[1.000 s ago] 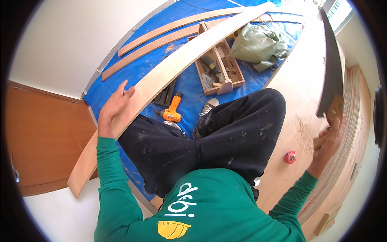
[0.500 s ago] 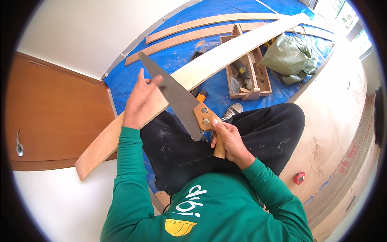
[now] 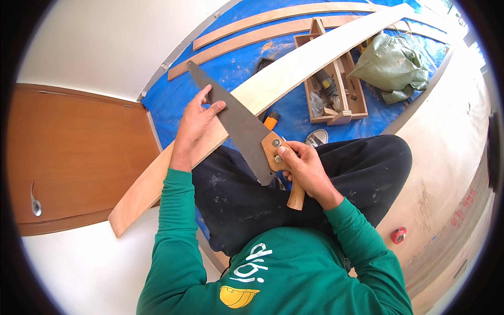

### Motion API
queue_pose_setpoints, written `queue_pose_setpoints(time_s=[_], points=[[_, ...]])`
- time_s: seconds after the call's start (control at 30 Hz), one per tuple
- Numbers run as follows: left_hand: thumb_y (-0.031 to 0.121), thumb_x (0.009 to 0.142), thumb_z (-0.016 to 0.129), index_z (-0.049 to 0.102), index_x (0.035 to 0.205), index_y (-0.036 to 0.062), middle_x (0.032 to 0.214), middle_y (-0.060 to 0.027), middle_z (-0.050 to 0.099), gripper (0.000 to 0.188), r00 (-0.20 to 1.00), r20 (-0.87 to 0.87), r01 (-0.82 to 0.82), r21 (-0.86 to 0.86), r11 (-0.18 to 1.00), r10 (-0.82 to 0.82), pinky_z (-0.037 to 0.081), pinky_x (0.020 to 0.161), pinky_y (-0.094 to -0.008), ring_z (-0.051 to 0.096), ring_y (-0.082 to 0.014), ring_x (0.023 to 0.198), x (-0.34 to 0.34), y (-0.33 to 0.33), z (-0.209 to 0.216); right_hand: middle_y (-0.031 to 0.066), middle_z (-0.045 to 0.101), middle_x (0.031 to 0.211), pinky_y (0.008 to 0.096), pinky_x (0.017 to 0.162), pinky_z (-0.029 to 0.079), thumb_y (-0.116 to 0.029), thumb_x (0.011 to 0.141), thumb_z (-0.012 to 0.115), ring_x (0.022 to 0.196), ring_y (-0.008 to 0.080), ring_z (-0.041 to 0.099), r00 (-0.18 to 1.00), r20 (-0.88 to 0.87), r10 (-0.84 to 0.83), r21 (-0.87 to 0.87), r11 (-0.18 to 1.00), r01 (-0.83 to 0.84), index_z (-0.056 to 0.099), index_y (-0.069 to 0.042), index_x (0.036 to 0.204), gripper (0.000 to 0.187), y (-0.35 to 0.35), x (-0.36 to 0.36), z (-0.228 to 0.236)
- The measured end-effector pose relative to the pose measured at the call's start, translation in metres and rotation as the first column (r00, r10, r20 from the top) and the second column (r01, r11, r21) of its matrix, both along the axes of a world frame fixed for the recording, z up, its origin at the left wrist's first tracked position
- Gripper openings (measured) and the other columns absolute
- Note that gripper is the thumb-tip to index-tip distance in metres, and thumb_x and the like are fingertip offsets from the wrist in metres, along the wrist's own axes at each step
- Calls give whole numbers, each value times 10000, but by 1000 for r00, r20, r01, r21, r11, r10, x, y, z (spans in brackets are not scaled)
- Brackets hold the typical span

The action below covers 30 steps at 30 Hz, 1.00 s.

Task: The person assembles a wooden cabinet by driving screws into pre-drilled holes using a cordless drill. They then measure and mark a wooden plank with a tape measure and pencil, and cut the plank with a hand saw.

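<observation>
A handsaw [image 3: 239, 123] with a wide grey blade and wooden handle is held slantwise above my lap, its tip up to the left. My right hand [image 3: 310, 168] is wrapped round the handle. My left hand [image 3: 197, 123] is open beside the blade's upper part, index finger and thumb apart. The thumb tip overlaps the blade; whether it presses on it I cannot tell. Beneath the saw and left hand, a long pale wooden plank [image 3: 283, 73] runs from lower left to far right, passing by my bent legs.
Beyond the plank sits a wooden tool box [image 3: 344, 86] with tools. A green sack [image 3: 391, 65] lies right of it. Two long strips, one a wooden strip [image 3: 252, 46], rest on blue sheeting [image 3: 283, 126]. A red tape measure [image 3: 398, 235] is on a board at right; a brown door [image 3: 79, 152] stands left.
The view has shifted slightly, so most things appear further right. My left hand's thumb and index finger have come closer along the blade. The right hand keeps its hold on the saw.
</observation>
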<state>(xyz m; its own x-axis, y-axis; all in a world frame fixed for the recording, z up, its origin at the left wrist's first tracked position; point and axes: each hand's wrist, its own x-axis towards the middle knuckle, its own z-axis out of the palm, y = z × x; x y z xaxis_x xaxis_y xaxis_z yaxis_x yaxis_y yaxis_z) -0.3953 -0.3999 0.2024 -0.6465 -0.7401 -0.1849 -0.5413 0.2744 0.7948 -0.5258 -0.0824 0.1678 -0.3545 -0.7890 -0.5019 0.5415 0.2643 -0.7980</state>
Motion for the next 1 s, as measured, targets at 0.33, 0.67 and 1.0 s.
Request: queue_pose_setpoints(time_s=[0.33,0.67,1.0], points=[[144,996,906,522,1691,0,1160,-36,623,807,1000,-3,12,59,998,-12,565,888,-249,697,-105,944,-2,9,14,54,715,958,292,670,562,-352,1154,649,725,95,642,999,-23,40,-52,998,-41,689,73,1371,479,4,3,7],[129,1008,894,542,1688,23,1173,-16,609,773,1000,-20,10,81,997,-9,549,869,-222,669,-46,881,1,5,9,79,707,961,329,714,580,-330,1153,647,759,117,655,999,-54,-5,-90,996,0,702,86,1321,452,5,7,1],[151,1023,884,539,1698,51,1193,-19,598,765,1000,-22,19,107,994,-17,544,891,-217,654,-42,856,2,5,10,80,696,903,340,698,555,-299,1149,641,737,115,640,998,-54,-25,-82,996,20,715,90,1247,407,6,10,4]])
